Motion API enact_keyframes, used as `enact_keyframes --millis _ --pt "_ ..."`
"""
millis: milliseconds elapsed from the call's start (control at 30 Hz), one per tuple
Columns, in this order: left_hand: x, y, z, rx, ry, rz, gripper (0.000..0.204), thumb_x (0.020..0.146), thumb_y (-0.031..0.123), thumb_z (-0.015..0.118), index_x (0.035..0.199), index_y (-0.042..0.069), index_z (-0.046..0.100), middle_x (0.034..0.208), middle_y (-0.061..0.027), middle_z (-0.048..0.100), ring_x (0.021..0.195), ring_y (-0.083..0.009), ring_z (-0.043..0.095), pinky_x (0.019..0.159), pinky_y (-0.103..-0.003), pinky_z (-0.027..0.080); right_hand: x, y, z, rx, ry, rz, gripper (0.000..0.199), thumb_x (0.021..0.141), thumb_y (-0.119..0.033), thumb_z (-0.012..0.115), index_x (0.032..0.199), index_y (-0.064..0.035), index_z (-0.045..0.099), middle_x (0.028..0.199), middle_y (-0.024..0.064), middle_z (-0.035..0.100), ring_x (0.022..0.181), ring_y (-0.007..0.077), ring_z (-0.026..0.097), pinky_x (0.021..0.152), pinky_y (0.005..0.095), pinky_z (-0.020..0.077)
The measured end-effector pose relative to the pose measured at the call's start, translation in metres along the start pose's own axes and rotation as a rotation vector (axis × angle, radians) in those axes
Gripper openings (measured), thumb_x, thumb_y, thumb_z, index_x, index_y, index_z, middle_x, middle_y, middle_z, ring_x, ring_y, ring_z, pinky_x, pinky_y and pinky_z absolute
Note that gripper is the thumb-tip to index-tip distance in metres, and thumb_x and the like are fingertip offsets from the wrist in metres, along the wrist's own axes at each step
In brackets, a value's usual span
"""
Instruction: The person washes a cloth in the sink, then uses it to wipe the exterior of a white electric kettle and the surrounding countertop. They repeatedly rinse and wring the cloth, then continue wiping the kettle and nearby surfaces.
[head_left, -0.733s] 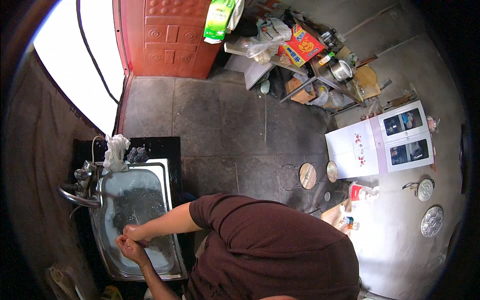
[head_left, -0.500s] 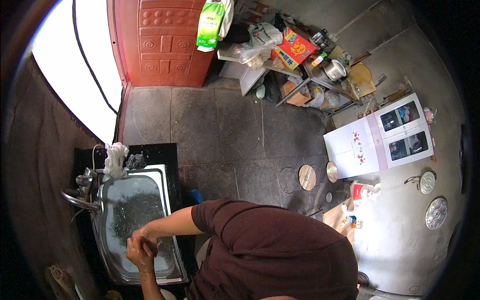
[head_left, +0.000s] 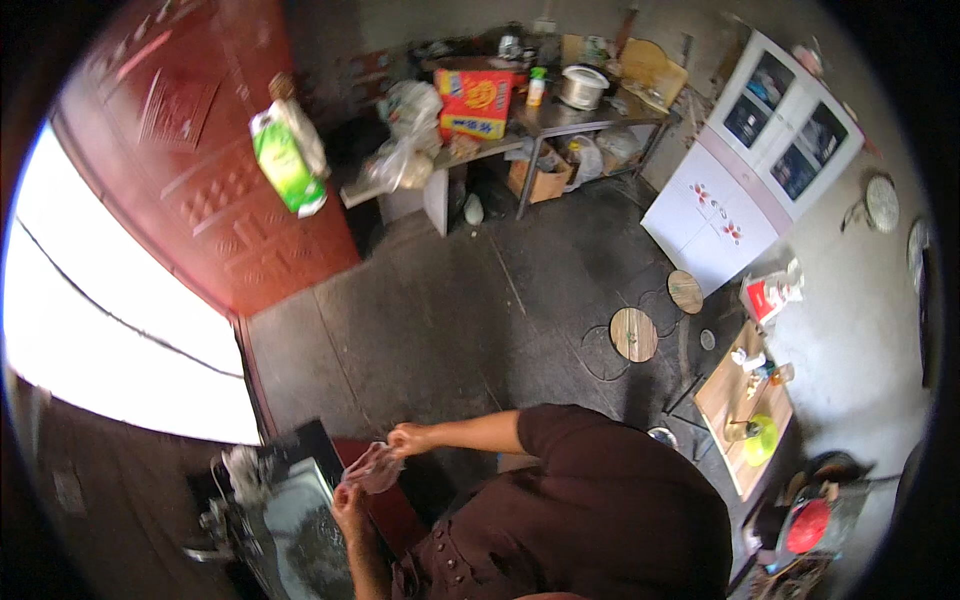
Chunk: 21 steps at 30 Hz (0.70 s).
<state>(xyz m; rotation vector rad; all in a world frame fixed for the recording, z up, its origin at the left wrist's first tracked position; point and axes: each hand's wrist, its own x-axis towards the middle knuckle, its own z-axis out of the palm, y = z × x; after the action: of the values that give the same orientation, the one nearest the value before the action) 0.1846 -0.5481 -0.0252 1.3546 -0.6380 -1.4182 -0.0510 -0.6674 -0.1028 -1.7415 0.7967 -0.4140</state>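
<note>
A pinkish, wet-looking cloth [head_left: 374,470] is stretched between my two hands beside the sink. My left hand [head_left: 349,503] pinches its lower end, near the sink's edge. The upper end is gripped by my right hand [head_left: 407,440], with that arm reaching across from the right. Below and left of my hands lies the metal sink [head_left: 300,505], holding cloudy water with a dark patch. A chrome faucet [head_left: 208,553] stands at its left side. A whitish rag [head_left: 243,472] lies at the sink's far corner.
A dark red panel [head_left: 400,515] is beside the sink. A red door [head_left: 215,210] stands at the far left, next to a bright doorway. Round stools [head_left: 634,334] and a wooden table [head_left: 715,400] are to the right. A cluttered bench [head_left: 560,122] and a white cabinet [head_left: 710,205] stand farther back.
My hands were clasped together over the sink; now they are apart, to its right, with the cloth spread between them. The view has turned, so the sink sits lower in the picture.
</note>
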Motion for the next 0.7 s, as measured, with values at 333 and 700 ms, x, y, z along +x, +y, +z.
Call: enact_keyframes --millis 333,700 --pt "0.115 0.004 0.390 0.169 -0.358 0.039 0.012 0.089 0.015 0.065 0.088 0.003 0.065 0.073 0.0029 0.060 0.064 -0.0061 0.053 0.054 -0.022 0.041 -0.219 0.044 -0.265 -0.127 0.844 0.125 0.041 0.078 -0.021 0.069 0.111 -0.0053 0.050 0.105 0.0096 0.056 0.100 0.0217 0.055 0.085 0.0339 0.0461" --pt "0.139 -0.013 0.703 1.031 -1.096 0.892 0.047 0.078 0.011 0.063 0.124 0.015 0.052 0.108 -0.0171 0.053 0.088 -0.0366 0.062 0.071 -0.043 0.053 -0.311 0.126 -0.449 1.070 1.006 -0.043 0.047 0.096 -0.044 0.049 0.127 -0.0090 0.050 0.123 0.0073 0.055 0.106 0.0192 0.055 0.089 0.0384 0.0456"
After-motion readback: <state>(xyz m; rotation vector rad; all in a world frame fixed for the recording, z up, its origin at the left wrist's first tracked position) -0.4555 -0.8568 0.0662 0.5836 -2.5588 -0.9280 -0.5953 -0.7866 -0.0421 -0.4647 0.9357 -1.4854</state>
